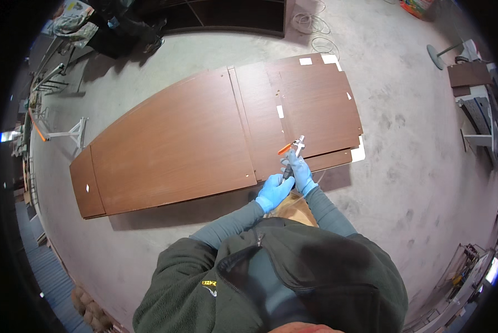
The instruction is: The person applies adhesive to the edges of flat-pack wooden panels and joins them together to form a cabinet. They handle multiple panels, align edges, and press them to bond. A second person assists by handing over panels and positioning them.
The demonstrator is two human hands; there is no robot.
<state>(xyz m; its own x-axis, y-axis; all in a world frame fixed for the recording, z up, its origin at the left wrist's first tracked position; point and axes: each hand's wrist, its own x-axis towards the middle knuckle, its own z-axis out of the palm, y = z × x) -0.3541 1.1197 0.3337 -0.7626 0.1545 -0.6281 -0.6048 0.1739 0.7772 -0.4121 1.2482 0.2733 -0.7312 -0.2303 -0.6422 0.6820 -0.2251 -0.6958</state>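
orange-and-metal tool held over near edge of brown panels; left hand closed round its dark lower part, right hand closed higher, near metal head; both blue-gloved.

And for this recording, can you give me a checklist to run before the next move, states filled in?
1. Left hand gripping the tool: ok, around its black part.
2. Right hand gripping too: ok, nearer the metal tip.
3. Gloves on: ok, both hands wear blue ones.
4. Tip clear of the brown panels: cannot tell, they overlap in this view.
5. Panels supported underneath: cannot tell, their underside is hidden.
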